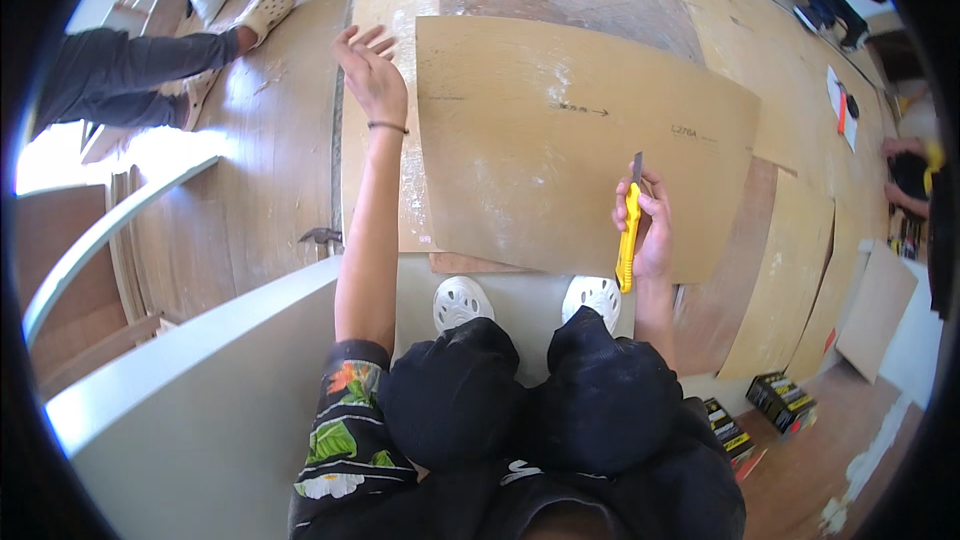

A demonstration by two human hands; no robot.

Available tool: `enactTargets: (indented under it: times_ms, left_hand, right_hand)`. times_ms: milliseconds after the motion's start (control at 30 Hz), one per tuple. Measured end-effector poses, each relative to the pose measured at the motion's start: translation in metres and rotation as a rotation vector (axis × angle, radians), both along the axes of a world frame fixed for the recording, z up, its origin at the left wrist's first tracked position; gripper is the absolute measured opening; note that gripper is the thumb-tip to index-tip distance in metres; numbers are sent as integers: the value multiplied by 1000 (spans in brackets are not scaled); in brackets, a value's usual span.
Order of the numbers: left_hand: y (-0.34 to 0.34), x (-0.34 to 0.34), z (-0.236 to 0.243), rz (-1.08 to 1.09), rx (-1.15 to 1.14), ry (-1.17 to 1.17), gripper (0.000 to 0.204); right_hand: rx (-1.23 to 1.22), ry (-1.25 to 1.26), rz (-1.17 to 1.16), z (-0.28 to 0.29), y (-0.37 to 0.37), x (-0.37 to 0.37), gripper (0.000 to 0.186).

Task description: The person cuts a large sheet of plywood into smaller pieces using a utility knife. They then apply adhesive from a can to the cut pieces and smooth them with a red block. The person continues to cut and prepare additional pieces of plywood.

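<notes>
My right hand (pixel 655 230) is closed around a yellow utility knife (pixel 628 238), its grey blade out and pointing away from me. Beneath the knife lies a large brown board (pixel 520 165) with small dark markings and an arrow on it. Stretched forward past the board's left edge, my left hand (pixel 373 75) has its fingers spread and holds nothing. A dark band circles that wrist. Whether the left hand touches the surface below it, I cannot tell.
A hammer (pixel 322 236) lies left of my left forearm. Another person's legs (pixel 140 70) are at the far left, and more people are at the right. A red-handled tool (pixel 842 112) rests on white paper. Black-and-yellow boxes (pixel 782 402) stand at lower right.
</notes>
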State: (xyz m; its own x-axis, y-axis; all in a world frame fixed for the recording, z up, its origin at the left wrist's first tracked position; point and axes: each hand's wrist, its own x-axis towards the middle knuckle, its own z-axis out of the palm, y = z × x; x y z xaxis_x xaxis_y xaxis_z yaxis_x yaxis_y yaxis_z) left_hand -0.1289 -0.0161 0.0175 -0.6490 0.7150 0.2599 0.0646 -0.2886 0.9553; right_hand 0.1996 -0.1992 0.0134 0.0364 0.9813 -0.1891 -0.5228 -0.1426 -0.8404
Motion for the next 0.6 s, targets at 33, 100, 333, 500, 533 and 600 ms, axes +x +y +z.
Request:
enactTargets:
  times_ms: [33, 100, 333, 500, 533, 600]
  left_hand:
    - [-8, 9, -1, 57, 30, 306, 21]
    - [-29, 32, -2, 141, 64, 875, 18]
    - [-51, 73, 5, -362, 77, 1211, 17]
    - [-41, 78, 2, -338, 106, 1466, 20]
    - [-40, 83, -1, -310, 77, 1529, 19]
    - [-32, 90, -9, -374, 18, 1582, 21]
  right_hand:
    - [-28, -9, -11, -2, -4, -2, 40]
    - [-87, -29, -40, -6, -7, -8, 40]
    - [-82, -118, -27, 0, 1, -28, 42]
    - [-149, -112, -29, 1, -4, -29, 45]
    - [-128, -119, -28, 1, -5, -28, 44]
    - [-97, -111, -6, 1, -5, -30, 43]
